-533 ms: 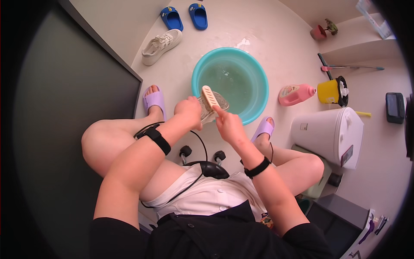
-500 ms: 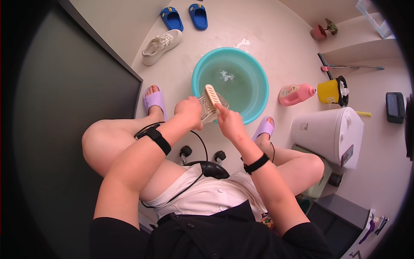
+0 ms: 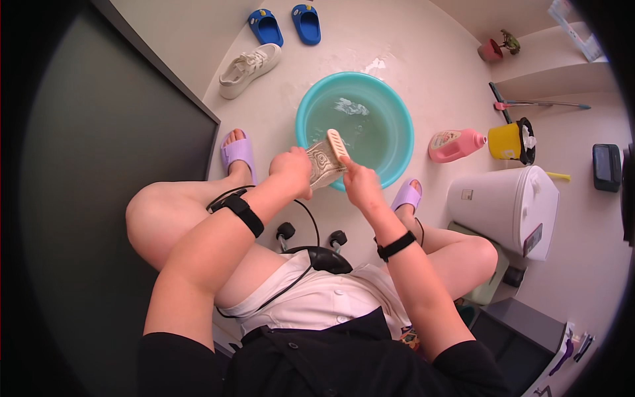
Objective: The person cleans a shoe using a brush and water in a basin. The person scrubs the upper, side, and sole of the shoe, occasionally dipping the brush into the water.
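My left hand (image 3: pixel 291 171) is closed round a shoe (image 3: pixel 324 161), whose patterned sole faces up at the near left rim of a turquoise basin (image 3: pixel 408 132). In my right hand (image 3: pixel 361 182) is a pale scrubbing brush (image 3: pixel 337 145) with a slotted back, gripped by its near end. The brush lies at the sole's right edge; its bristles are hidden. Cloudy water (image 3: pixel 377 142) fills part of the basin. A white sneaker (image 3: pixel 250 69) rests on the floor to the far left.
Blue clogs (image 3: pixel 306 25) are beyond the sneaker. To the right stand a pink bottle (image 3: pixel 456 145), a yellow bin (image 3: pixel 504 142) and a white lidded bin (image 3: pixel 493 205). A dark panel (image 3: pixel 119 198) borders the left side. A black cable (image 3: pixel 312 218) hangs near my left knee.
My right hand and the brush have shifted a little to the right, uncovering more of the sole. My left hand keeps its hold on the shoe.
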`<state>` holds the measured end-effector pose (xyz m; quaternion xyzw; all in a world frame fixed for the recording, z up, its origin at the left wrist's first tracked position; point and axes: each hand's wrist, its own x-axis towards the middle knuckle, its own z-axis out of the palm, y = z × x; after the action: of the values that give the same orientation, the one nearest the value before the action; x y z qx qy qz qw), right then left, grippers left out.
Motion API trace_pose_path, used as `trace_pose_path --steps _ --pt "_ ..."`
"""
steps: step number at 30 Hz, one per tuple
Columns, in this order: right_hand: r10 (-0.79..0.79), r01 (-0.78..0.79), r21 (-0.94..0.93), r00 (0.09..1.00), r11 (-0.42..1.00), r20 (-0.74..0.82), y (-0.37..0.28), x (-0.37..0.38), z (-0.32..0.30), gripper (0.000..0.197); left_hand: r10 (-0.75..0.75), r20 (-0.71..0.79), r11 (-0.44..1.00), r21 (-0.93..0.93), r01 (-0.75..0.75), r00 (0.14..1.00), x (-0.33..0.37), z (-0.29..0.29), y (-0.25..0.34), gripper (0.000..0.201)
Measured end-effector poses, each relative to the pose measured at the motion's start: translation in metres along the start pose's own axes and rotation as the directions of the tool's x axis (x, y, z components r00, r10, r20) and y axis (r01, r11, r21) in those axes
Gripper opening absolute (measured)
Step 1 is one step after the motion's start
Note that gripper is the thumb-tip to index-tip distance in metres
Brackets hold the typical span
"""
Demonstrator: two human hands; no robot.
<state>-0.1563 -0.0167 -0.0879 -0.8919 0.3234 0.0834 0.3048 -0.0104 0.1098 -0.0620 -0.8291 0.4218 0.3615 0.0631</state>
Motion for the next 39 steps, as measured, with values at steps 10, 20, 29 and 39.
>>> trace_pose_path --steps 10,20,29,39 --pt "-0.061 0.058 0.046 0.996 0.997 0.062 -0.032 -0.024 -0.016 0.040 -0.010 -0.009 1.000 0.000 0.010 1.000 0.000 0.003 -0.005 0.078" --pt "0.158 -0.159 -0.110 0.987 0.981 -0.012 0.068 0.050 0.018 0.039 -0.005 -0.009 1.000 0.015 0.006 1.000 -0.001 0.001 -0.002 0.078" --pt "0.374 -0.377 0.023 0.924 0.926 0.084 0.122 0.057 0.037 0.042 -0.008 0.037 0.997 0.073 0.005 0.999 0.004 -0.003 0.006 0.088" --pt "0.106 -0.140 0.230 0.982 0.963 0.155 0.022 -0.024 -0.031 0.043 -0.013 0.033 1.000 0.026 0.012 0.999 -0.001 -0.004 -0.001 0.084"
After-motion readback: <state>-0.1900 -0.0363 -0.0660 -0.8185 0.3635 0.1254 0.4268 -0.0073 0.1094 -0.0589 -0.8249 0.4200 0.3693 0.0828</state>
